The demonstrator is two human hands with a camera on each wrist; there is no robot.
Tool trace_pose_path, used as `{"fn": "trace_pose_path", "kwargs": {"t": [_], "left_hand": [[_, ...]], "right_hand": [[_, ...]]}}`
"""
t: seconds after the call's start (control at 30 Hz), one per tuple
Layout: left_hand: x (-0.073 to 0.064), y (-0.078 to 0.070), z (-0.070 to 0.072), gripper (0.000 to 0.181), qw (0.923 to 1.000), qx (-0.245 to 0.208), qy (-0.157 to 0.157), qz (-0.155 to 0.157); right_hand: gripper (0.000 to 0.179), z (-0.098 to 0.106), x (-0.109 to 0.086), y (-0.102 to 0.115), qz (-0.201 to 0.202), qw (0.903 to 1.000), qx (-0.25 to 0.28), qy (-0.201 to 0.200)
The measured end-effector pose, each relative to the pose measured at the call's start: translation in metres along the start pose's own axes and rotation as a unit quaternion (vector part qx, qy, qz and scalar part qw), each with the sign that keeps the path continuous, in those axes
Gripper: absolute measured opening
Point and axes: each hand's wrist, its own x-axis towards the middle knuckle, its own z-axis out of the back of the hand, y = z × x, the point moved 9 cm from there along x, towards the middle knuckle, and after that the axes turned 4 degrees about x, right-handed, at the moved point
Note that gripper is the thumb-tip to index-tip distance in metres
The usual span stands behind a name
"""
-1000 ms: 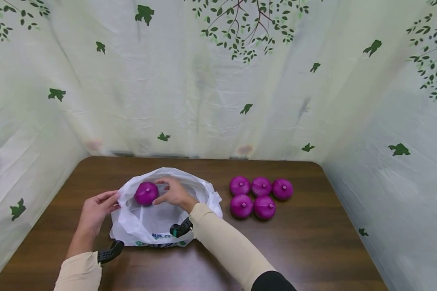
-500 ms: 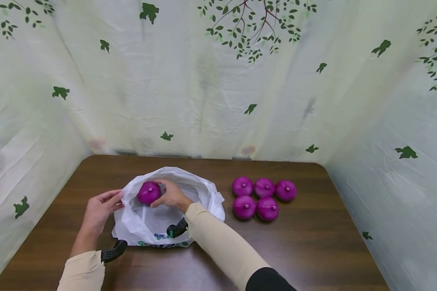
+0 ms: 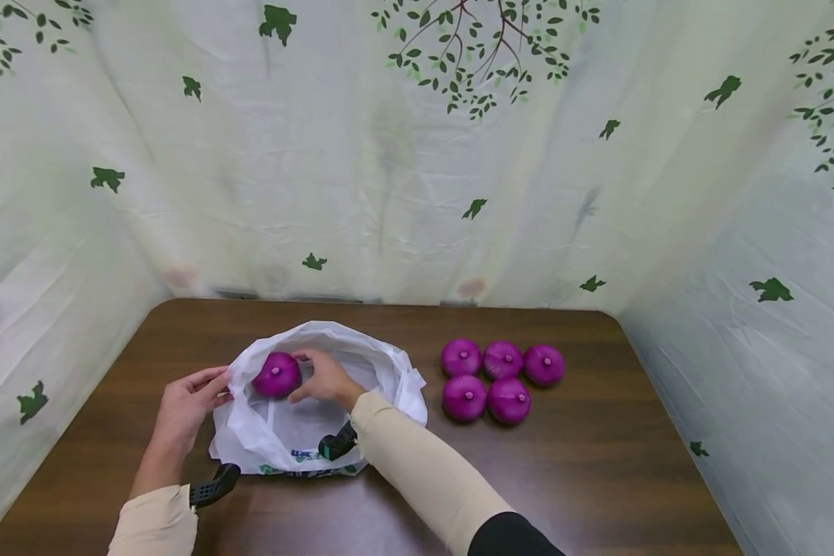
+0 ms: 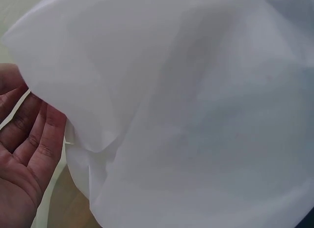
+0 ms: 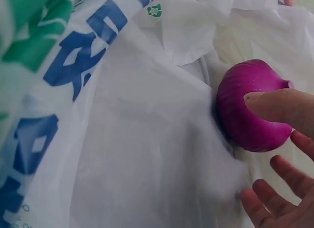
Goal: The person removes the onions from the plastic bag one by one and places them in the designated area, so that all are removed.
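A white plastic bag with blue and green print lies on the table, its mouth spread wide. Just inside the left part of that mouth sits a purple onion. My left hand pinches the bag's left rim, with the fingertips partly hidden by the plastic in the left wrist view. Over the opening, my right hand has its thumb and fingers spread beside the onion. In the right wrist view the thumb overlaps the onion, while the other fingers stay spread below it.
Several more purple onions stand in two rows on the brown table, right of the bag. A pale curtain with leaf prints encloses the table's back and sides. Black wrist cameras are strapped to both arms.
The onion has shifted slightly left and toward me inside the bag, with a small gap now showing between it and my right thumb. My left hand keeps its hold on the rim.
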Motion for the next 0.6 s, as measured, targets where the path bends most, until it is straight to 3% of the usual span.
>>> {"fn": "trace_pose_path", "kwargs": {"t": [0.23, 0.43, 0.6], "left_hand": [[-0.001, 0.0, 0.001, 0.017, 1.0, -0.005, -0.002, -0.001], [-0.002, -0.001, 0.001, 0.021, 1.0, 0.003, -0.002, 0.0], [-0.001, -0.001, 0.004, 0.027, 0.9999, 0.011, -0.008, 0.004]], "right_hand": [[0.087, -0.01, 0.002, 0.014, 0.052, 0.9957, -0.07, 0.03], [0.086, -0.015, 0.002, 0.017, 0.05, 0.9925, -0.108, 0.027], [0.075, -0.014, 0.001, 0.016, 0.03, 0.995, -0.094, 0.016]]}}
